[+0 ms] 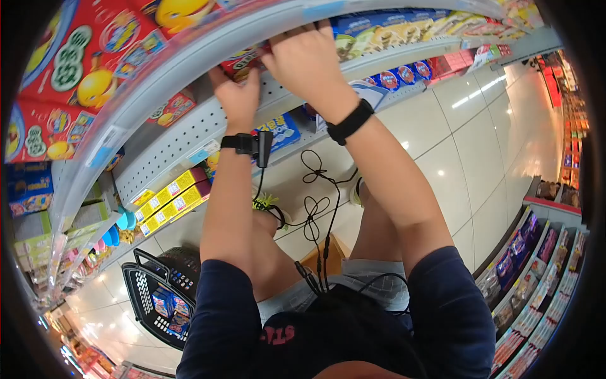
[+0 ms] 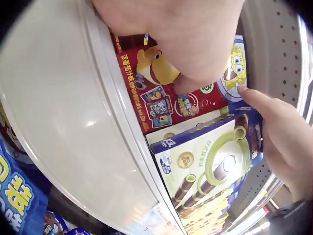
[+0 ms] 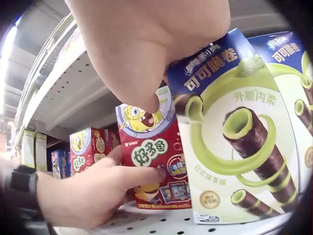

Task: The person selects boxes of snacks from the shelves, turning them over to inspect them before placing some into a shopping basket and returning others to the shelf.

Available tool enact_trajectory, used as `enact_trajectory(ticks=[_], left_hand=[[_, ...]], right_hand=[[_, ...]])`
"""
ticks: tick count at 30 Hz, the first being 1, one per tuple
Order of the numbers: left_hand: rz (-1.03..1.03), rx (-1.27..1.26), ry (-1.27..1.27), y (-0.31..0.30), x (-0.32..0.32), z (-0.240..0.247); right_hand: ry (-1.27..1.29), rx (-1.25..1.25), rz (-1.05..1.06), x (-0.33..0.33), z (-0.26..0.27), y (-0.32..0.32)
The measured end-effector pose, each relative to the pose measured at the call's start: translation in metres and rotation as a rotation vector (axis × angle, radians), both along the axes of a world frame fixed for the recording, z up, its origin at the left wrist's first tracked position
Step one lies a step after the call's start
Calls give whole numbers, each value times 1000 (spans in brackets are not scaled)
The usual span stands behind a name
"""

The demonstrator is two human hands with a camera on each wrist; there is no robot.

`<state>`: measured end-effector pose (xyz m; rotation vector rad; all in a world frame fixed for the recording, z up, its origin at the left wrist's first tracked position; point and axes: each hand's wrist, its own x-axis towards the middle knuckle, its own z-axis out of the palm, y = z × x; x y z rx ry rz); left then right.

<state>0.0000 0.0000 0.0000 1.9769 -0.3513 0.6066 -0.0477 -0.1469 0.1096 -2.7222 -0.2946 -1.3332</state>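
Note:
A red snack box (image 3: 151, 152) with a cartoon sponge character stands upright on the shelf in the right wrist view. My left hand (image 1: 240, 95) grips it at the side, with the thumb across its front and the other fingers behind. Right beside it is a white, green and blue box of chocolate wafer rolls (image 3: 234, 147). My right hand (image 1: 309, 63) reaches over from above, its thumb at the red box's upper edge, next to the wafer box's top. The right hand's other fingertips are hidden behind the boxes.
Perforated shelf boards (image 1: 158, 151) have a pale curved front rail (image 1: 170, 66) above. More red boxes (image 3: 88, 147) stand further along the shelf. A black basket (image 1: 136, 284) with blue packs sits on the tiled floor at left. Black cables (image 1: 322, 240) hang before the person's legs.

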Motion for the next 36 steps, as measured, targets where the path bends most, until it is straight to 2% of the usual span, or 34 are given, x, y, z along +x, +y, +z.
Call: enact_trajectory(ticks=[2, 3, 5, 9, 11, 12, 14, 19, 24, 27, 30, 32, 33, 35, 36], left_hand=[[-40, -162, 61, 13, 7, 9], [-46, -118, 100, -5, -13, 2], [-97, -238, 54, -13, -11, 6], [-24, -168, 81, -17, -10, 6], [-11, -34, 58, -14, -8, 0], [-11, -78, 59, -15, -8, 0], [-24, -87, 25, -4, 5, -14], [-55, -106, 145, -15, -16, 5], [-45, -110, 215, -17, -22, 8], [-97, -144, 179, -3, -8, -5], [-117, -165, 262, 14, 15, -24], [-117, 47, 219, 23, 21, -31], [-112, 45, 219, 21, 18, -30], [3, 196, 160, 9, 3, -18], [-66, 212, 47, 3, -4, -11]], right_hand=[[-22, -9, -18, 9, 3, 11], [15, 35, -29, -4, -11, -12], [-74, 1, 74, 4, -13, -23], [-233, 76, 112, 15, -18, -27], [-247, 62, 72, 8, -14, -30], [-129, 75, 64, 10, -18, -24], [-95, 121, 46, 7, -18, -21], [-2, 144, 92, -4, -17, -22], [-60, 141, 61, -8, -20, -23], [-22, 106, 61, -8, -16, -22], [-26, 121, 15, -7, -11, -18], [-11, 150, 44, -9, -6, -13], [-11, 148, 49, -6, -4, -10], [-160, 177, -39, 6, 0, -4], [-162, 176, -34, 9, 3, -4]])
